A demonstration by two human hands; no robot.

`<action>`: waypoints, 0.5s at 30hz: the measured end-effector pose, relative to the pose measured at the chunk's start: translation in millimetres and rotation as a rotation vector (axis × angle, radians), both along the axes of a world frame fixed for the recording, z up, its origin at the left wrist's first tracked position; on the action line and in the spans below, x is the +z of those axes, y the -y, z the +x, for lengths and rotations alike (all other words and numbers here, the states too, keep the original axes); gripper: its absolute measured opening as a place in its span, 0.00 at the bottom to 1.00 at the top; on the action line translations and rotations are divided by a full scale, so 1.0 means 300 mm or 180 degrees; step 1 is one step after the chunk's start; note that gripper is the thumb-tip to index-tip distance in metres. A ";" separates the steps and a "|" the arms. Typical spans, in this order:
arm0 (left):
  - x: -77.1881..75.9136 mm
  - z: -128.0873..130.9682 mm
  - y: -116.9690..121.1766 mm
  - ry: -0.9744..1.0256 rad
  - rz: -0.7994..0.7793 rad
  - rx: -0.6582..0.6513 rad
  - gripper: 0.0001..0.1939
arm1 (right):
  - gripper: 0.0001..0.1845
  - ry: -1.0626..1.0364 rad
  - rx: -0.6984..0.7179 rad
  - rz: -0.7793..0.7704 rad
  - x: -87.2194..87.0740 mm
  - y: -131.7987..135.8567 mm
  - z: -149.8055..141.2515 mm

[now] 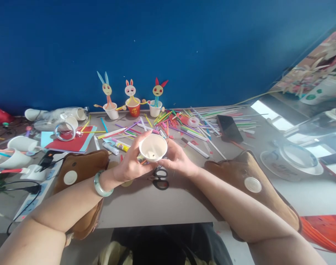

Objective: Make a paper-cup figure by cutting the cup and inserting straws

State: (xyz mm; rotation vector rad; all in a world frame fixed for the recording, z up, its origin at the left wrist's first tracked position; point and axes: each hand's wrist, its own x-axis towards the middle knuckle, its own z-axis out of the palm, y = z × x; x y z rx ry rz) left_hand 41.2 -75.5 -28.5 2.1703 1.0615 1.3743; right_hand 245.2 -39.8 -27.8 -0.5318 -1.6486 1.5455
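Between both hands I hold a white paper cup (154, 141), its mouth tilted up toward me. A small dark spot shows near the inside bottom, like a hole. My left hand (133, 162) wraps the cup's left side, and my right hand (179, 158) grips it from the right. Below the cup, a pair of scissors (160, 184) with black handles lies on the table. Behind stand three paper cups with rabbit figures: a blue-eared one (111, 110), a pink-eared one in a red cup (134, 108) and a red-eared one (155, 109).
Brown cushions (82, 165) lie under my forearms. Coloured sticks and markers (195, 147) spread across the table, with a phone (230, 129) to the right. At left are coloured paper (81, 141), a power strip (36, 197) and more cups (16, 160). A clear bowl (292, 162) stands right.
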 end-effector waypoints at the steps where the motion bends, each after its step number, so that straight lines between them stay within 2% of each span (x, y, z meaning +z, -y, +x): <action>1: 0.005 -0.001 0.000 0.0013 0.0001 -0.0027 0.47 | 0.26 -0.0008 0.0021 -0.0016 -0.002 -0.002 0.000; 7: 0.040 -0.009 0.006 0.0322 -0.0281 -0.0414 0.38 | 0.24 0.0016 0.0010 0.0052 0.004 -0.006 0.001; 13: 0.048 -0.002 0.005 0.0458 -0.0122 -0.0143 0.34 | 0.24 0.0067 -0.0143 -0.0008 0.004 -0.001 -0.005; 15: 0.051 -0.001 -0.001 0.0590 -0.0224 -0.0080 0.33 | 0.25 0.0109 -0.0292 -0.0026 -0.001 -0.001 -0.008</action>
